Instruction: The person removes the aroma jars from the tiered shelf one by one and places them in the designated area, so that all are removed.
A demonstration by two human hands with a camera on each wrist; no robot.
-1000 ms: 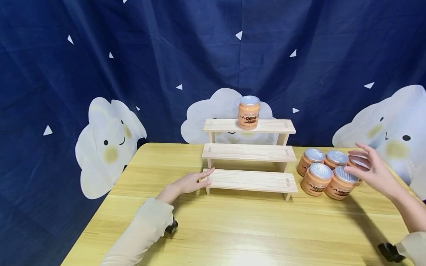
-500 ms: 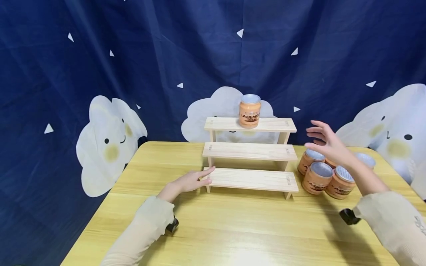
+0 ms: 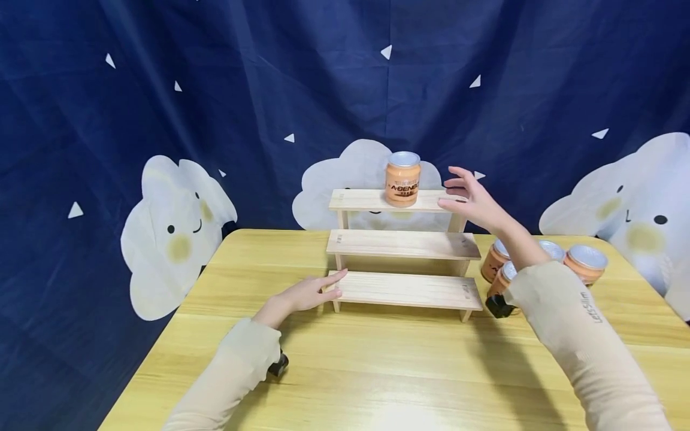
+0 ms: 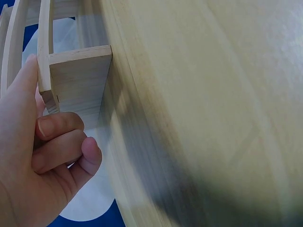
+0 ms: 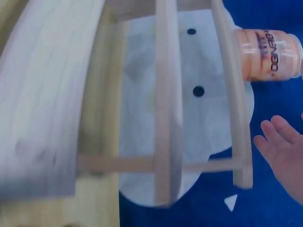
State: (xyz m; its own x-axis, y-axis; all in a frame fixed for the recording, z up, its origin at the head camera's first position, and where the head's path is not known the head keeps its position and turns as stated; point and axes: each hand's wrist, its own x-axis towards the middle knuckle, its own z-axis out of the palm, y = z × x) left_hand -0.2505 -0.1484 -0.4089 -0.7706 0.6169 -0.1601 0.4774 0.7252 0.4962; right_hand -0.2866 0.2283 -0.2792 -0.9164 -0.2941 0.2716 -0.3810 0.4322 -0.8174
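Observation:
A three-tier wooden step shelf [image 3: 401, 244] stands on the table, with one orange jar [image 3: 402, 179] upright on its top tier near the middle. My left hand [image 3: 307, 294] holds the left end of the lowest board. In the left wrist view, the thumb lies along that board and the other fingers [image 4: 61, 146] curl below it. My right hand [image 3: 474, 202], holding nothing, hovers by the right end of the top tier, to the right of the jar. Its fingers are spread and slightly bent in the right wrist view, with the jar [image 5: 267, 54] beyond them.
Several more orange jars with silver lids stand on the table right of the shelf; one jar [image 3: 586, 263] sits apart at their right, and my right forearm hides part of the group. Behind the wooden table [image 3: 377, 365] hangs a dark blue curtain [image 3: 302, 72] with white clouds.
My right hand has moved left and upward from the jar group to the shelf's top tier, carrying nothing. The left hand has stayed on the shelf, and the jar on top has not moved.

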